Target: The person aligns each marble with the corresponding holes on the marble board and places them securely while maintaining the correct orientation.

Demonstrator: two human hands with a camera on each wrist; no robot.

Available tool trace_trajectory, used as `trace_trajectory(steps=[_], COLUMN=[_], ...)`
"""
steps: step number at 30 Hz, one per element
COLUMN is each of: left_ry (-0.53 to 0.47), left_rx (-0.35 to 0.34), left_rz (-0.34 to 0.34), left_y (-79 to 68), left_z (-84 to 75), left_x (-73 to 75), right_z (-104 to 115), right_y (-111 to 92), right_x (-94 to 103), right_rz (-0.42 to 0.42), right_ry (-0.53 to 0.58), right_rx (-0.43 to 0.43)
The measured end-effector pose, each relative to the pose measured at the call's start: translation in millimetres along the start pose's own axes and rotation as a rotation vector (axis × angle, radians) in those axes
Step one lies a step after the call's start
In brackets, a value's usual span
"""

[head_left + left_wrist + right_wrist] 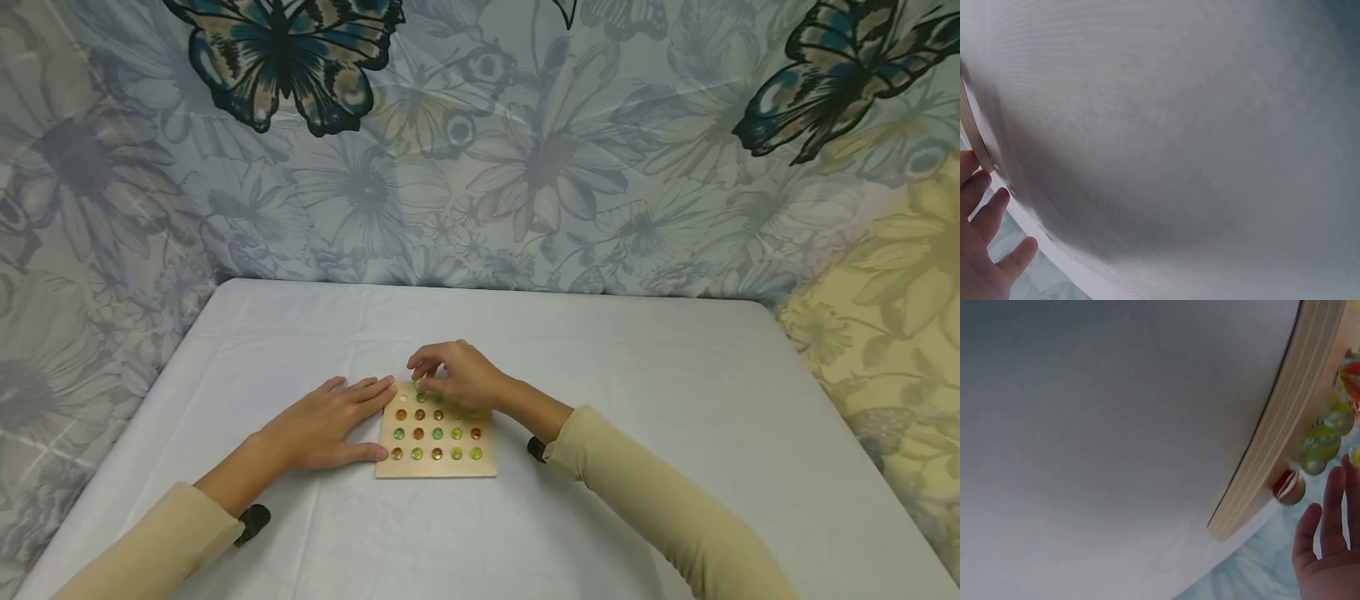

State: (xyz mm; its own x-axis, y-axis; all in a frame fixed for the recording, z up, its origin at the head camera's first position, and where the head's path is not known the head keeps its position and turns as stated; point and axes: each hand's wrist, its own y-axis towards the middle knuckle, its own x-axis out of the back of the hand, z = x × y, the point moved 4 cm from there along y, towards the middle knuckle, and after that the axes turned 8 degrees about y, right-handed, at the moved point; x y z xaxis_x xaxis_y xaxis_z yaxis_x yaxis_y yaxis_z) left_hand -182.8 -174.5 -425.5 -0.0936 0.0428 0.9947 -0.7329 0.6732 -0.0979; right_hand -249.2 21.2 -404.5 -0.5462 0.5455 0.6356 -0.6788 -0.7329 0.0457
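A square wooden board (442,472) lies on the table, with rows of glass marbles (437,433) in green, amber and red-orange set in it. Along its left side rests my left hand (330,423), fingers extended, with fingertips at the far left corner and thumb at the near left edge. My right hand (465,377) reaches over the far edge and pinches a yellowish marble (1355,457) between its fingertips, just above the far left part of the board. That hand hides part of the far rows. In the left wrist view, fingers (990,215) touch the board's edge (974,134).
A white cloth (637,358) covers the table around the board. Behind and beside the table hangs fabric printed with flowers and butterflies (285,58). A dark strap end (253,523) sticks out by the left cuff, another (536,450) by the right.
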Motion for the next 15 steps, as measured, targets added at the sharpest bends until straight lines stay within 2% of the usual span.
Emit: trace_trajectory(steps=[5,15], left_ry=[0.003,0.009], left_rx=[-0.008,-0.006], left_rz=[-0.006,-0.014], left_y=[0.8,0.8], left_z=[0.0,0.7], left_x=[-0.6,-0.6], right_z=[3,8], right_y=[3,9], right_x=[-10.5,-20.6], right_rz=[0.021,0.058], right_ry=[-0.041,-0.039], right_rx=[-0.009,-0.005])
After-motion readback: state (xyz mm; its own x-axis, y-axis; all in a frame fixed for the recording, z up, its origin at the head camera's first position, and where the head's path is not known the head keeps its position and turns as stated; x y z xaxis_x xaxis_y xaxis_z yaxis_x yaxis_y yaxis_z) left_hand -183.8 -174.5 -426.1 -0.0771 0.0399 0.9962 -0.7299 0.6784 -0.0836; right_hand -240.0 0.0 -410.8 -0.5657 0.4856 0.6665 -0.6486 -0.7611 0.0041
